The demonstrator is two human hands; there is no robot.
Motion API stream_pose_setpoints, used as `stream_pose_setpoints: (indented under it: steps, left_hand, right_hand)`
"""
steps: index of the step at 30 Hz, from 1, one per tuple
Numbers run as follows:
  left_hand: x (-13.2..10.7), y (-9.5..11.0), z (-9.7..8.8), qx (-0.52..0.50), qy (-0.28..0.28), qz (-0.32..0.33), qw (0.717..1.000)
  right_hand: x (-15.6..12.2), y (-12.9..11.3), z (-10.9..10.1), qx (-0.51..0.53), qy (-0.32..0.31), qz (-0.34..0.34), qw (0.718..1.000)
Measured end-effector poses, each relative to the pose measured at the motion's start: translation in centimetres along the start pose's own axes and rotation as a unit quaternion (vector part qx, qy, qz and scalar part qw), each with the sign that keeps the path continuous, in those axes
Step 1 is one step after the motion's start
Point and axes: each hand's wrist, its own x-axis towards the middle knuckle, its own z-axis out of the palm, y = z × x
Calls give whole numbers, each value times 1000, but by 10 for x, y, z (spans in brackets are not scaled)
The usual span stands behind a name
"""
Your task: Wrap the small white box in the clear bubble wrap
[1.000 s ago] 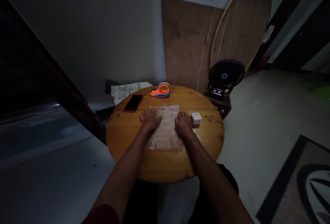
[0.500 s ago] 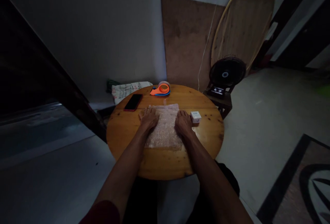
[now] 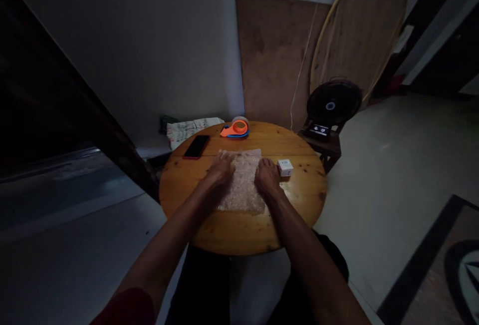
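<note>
A sheet of clear bubble wrap lies on the round wooden table, between my hands. My left hand is closed on its left edge, fingers bent over the plastic. At the right edge, my right hand has its fingers curled and close together, with the thumb side against the wrap. Just right of that hand sits a small white box, apart from the bubble wrap. Whether anything lies under or inside the wrap is hard to see.
An orange and blue tape dispenser stands at the table's far edge. A dark phone with a red edge lies at the left. Behind the table are a printed sack and, to the right, a black fan on a chair.
My left hand has gone from lying spread on the bubble wrap to bent fingers at its left edge. My right hand stays nearly in place. The view has shifted slightly.
</note>
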Motion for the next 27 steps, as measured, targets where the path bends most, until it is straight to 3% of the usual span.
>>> stream_pose_setpoints:
  steps: [1,5,10,27]
  left_hand:
    - [-8,5,1,4,-6,49,999]
    - [-39,27,13,-2,-13,121,993]
    - [-54,40,22,-10,-32,94,995]
    - [-54,38,28,-23,-13,103,994]
  right_hand:
    - [0,0,0,3,1,2,1000]
    - [0,0,0,8,12,2,1000]
    - [-1,0,-1,3,19,-4,1000]
    - [0,0,-2,-8,11,-2,1000]
